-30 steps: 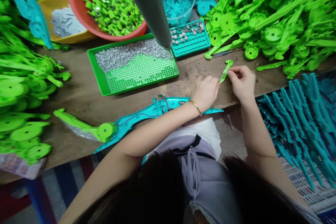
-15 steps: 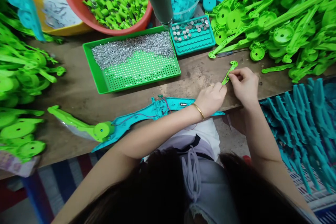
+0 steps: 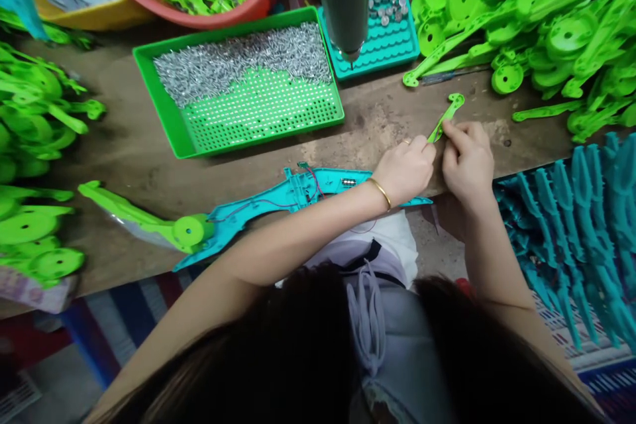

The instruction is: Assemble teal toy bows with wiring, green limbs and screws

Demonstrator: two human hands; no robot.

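Note:
Both hands meet over a small green plastic piece [image 3: 447,114] at the right of the wooden table [image 3: 149,172]. My left hand [image 3: 405,171], with a gold bangle on its wrist, pinches the piece's lower end. My right hand [image 3: 467,160] has its fingers closed on the same piece just beside the left. The piece's rounded top sticks out beyond the fingers. A long teal toy shell [image 3: 278,202] with wires and a green disc end lies along the table's near edge under my left forearm.
A green tray [image 3: 163,106] holds several small metal screws. A teal tray [image 3: 392,43] with round cells sits behind a hanging grey tool [image 3: 342,0]. Green parts are heaped at left and back right, teal parts at right. A red basin [image 3: 238,6] holds green pieces.
The view has shifted, so everything sits lower-left in frame. Both hands stay closed on the green piece, which has hardly moved on the table.

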